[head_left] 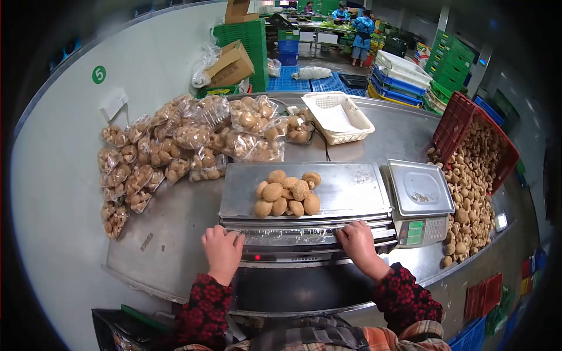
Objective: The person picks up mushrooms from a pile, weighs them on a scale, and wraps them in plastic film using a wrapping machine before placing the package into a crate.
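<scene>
A small heap of brown mushrooms (287, 196) lies on the steel plate of a film-wrapping machine (351, 190). Both hands rest at the machine's front edge on the clear cling film (290, 236) stretched across its roll. My left hand (222, 250) pinches the film at the left end. At the right end, my right hand (357, 243) grips the film too. The film lies flat between them, in front of the mushrooms.
Many wrapped mushroom packs (181, 146) are piled at the left against the wall. A digital scale (420, 202) stands right of the wrapper. A tipped red crate (459, 120) spills loose mushrooms (468, 199). A white basket (338, 117) sits behind. People work at the far back.
</scene>
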The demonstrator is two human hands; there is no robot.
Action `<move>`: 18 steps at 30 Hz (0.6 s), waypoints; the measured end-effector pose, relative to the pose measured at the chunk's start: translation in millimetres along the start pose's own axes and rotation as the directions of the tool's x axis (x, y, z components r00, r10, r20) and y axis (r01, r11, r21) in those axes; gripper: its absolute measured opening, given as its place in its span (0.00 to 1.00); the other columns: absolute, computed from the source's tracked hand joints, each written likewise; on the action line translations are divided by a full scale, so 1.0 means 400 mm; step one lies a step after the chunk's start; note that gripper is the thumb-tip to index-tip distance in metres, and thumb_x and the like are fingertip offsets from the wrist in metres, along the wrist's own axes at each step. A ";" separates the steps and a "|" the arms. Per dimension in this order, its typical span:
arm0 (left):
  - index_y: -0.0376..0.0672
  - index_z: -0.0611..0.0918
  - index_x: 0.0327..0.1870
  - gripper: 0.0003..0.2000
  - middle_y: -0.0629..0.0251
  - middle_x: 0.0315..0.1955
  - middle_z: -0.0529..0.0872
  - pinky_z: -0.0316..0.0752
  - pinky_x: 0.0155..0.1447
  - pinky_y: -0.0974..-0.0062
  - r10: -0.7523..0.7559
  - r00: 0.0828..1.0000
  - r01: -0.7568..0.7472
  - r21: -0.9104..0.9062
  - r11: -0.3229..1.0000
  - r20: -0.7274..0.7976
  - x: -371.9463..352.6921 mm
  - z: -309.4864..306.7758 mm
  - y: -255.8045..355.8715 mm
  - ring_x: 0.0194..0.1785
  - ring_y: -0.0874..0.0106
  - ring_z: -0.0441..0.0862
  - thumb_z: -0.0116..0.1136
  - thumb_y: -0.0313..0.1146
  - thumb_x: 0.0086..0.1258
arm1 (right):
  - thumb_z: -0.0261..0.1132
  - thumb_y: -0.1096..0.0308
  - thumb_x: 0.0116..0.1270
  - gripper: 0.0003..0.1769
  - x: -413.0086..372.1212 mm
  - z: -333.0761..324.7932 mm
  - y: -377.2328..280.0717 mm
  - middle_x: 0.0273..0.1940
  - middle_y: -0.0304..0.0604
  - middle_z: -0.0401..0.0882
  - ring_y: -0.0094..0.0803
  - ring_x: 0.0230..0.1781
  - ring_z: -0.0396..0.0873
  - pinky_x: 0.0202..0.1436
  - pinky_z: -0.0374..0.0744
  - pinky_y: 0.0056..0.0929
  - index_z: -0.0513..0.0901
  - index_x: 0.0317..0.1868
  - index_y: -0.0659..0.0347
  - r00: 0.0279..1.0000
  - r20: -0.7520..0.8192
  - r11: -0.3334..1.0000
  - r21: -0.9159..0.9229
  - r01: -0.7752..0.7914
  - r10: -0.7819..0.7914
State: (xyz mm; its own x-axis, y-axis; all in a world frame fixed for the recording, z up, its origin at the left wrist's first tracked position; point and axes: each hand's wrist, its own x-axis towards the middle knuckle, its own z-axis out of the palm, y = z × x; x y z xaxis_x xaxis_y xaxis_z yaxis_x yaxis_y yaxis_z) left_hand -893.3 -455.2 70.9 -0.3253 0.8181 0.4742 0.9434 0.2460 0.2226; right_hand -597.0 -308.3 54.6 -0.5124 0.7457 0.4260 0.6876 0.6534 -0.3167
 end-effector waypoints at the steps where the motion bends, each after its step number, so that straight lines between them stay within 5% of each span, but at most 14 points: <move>1: 0.42 0.81 0.26 0.08 0.63 0.29 0.75 0.65 0.47 0.62 0.000 1.000 0.001 -0.044 0.999 0.007 -0.002 0.020 -0.005 0.40 0.61 0.70 0.63 0.36 0.57 | 0.66 0.68 0.55 0.09 0.000 0.000 0.000 0.23 0.46 0.73 0.43 0.31 0.73 0.38 0.71 0.40 0.80 0.21 0.62 1.000 -0.005 1.000 0.031 0.001 -0.001; 3: 0.41 0.80 0.27 0.07 0.64 0.28 0.75 0.65 0.48 0.61 -0.003 1.000 0.006 -0.132 0.991 0.022 -0.001 0.064 -0.022 0.40 0.61 0.71 0.62 0.34 0.57 | 0.64 0.70 0.56 0.07 -0.002 -0.008 0.003 0.23 0.49 0.72 0.46 0.29 0.72 0.37 0.71 0.40 0.78 0.24 0.65 1.000 -0.002 0.990 0.144 -0.006 0.006; 4: 0.40 0.77 0.27 0.07 0.67 0.26 0.77 0.67 0.46 0.66 -0.018 1.000 0.017 -0.185 0.983 -0.003 0.002 0.075 -0.027 0.36 0.66 0.73 0.56 0.32 0.64 | 0.63 0.70 0.60 0.08 -0.010 -0.022 0.003 0.25 0.47 0.75 0.42 0.31 0.74 0.39 0.72 0.35 0.78 0.27 0.66 0.989 0.085 0.948 0.285 -0.144 0.125; 5: 0.40 0.77 0.27 0.08 0.67 0.26 0.77 0.68 0.45 0.68 -0.165 0.979 0.200 -0.434 0.878 0.118 0.003 0.070 -0.045 0.35 0.68 0.73 0.54 0.32 0.65 | 0.61 0.70 0.63 0.08 -0.014 -0.042 0.002 0.27 0.44 0.77 0.37 0.32 0.76 0.41 0.73 0.30 0.78 0.29 0.66 0.957 0.183 0.868 0.408 -0.283 0.226; 7: 0.39 0.76 0.27 0.10 0.68 0.25 0.77 0.69 0.43 0.73 -0.309 0.847 0.530 -0.734 0.426 0.432 0.022 0.044 -0.088 0.33 0.72 0.74 0.49 0.32 0.69 | 0.57 0.69 0.68 0.10 -0.016 -0.103 -0.007 0.30 0.42 0.79 0.31 0.36 0.78 0.46 0.74 0.26 0.77 0.32 0.67 0.841 0.450 0.398 0.742 -0.539 0.300; 8: 0.39 0.74 0.28 0.10 0.67 0.24 0.76 0.69 0.38 0.77 -0.244 0.835 0.526 -0.846 0.087 0.494 0.047 -0.026 -0.051 0.29 0.76 0.73 0.46 0.32 0.71 | 0.56 0.68 0.69 0.10 -0.016 -0.128 -0.010 0.31 0.42 0.80 0.31 0.37 0.79 0.48 0.77 0.29 0.76 0.34 0.67 0.839 0.481 0.224 0.814 -0.535 0.256; 9: 0.40 0.74 0.31 0.09 0.64 0.23 0.76 0.70 0.35 0.75 -0.247 0.848 0.472 -0.880 -0.051 0.469 0.054 -0.038 -0.059 0.27 0.74 0.73 0.46 0.33 0.71 | 0.55 0.68 0.69 0.10 -0.009 -0.149 -0.006 0.30 0.44 0.78 0.34 0.36 0.78 0.46 0.78 0.32 0.75 0.31 0.64 0.828 0.505 0.056 0.845 -0.532 0.243; 11: 0.41 0.72 0.30 0.09 0.66 0.22 0.74 0.66 0.35 0.78 -0.093 0.907 0.382 -0.895 -0.232 0.412 0.125 -0.131 -0.062 0.28 0.76 0.72 0.48 0.35 0.70 | 0.52 0.66 0.71 0.11 0.060 -0.218 0.005 0.29 0.47 0.77 0.39 0.33 0.79 0.46 0.79 0.40 0.71 0.30 0.61 0.947 0.315 -0.113 0.945 -0.307 0.068; 13: 0.42 0.72 0.29 0.10 0.63 0.24 0.75 0.66 0.34 0.78 -0.021 0.937 0.302 -0.839 -0.452 0.348 0.228 -0.221 -0.031 0.29 0.74 0.73 0.46 0.36 0.71 | 0.51 0.64 0.71 0.12 0.171 -0.275 -0.025 0.26 0.46 0.74 0.41 0.30 0.78 0.45 0.79 0.41 0.68 0.30 0.60 0.982 0.156 -0.225 0.966 -0.129 0.103; 15: 0.43 0.72 0.30 0.09 0.63 0.26 0.76 0.67 0.33 0.74 -0.360 0.881 0.148 -0.900 -0.409 0.308 0.340 -0.211 0.017 0.28 0.72 0.72 0.45 0.35 0.71 | 0.50 0.65 0.72 0.10 0.304 -0.252 -0.046 0.28 0.48 0.77 0.44 0.31 0.79 0.46 0.79 0.44 0.69 0.33 0.61 0.975 -0.022 -0.313 0.945 0.092 0.220; 17: 0.43 0.72 0.31 0.09 0.61 0.32 0.80 0.72 0.38 0.70 -0.380 0.857 0.131 -0.859 -0.494 0.349 0.456 -0.126 0.040 0.34 0.68 0.78 0.45 0.35 0.72 | 0.48 0.67 0.72 0.10 0.435 -0.190 -0.073 0.35 0.51 0.81 0.45 0.36 0.81 0.50 0.78 0.43 0.70 0.34 0.62 0.934 -0.054 -0.024 0.998 0.066 0.352; 18: 0.42 0.72 0.31 0.09 0.59 0.35 0.81 0.73 0.44 0.68 -0.345 0.907 0.131 -0.940 -0.314 0.241 0.475 -0.021 0.002 0.39 0.67 0.79 0.45 0.34 0.72 | 0.47 0.67 0.73 0.10 0.474 -0.111 -0.041 0.39 0.53 0.81 0.46 0.40 0.81 0.52 0.77 0.41 0.71 0.35 0.62 0.946 -0.077 0.173 0.985 0.023 0.315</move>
State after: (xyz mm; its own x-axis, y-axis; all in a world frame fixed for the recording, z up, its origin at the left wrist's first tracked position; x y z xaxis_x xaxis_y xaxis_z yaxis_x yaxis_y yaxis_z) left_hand -954.7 -303.8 168.2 -0.6050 0.7824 0.1476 -0.4000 -0.4589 0.7933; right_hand -682.4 -183.4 178.3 -0.2285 0.9010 0.3687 -0.3997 0.2585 -0.8794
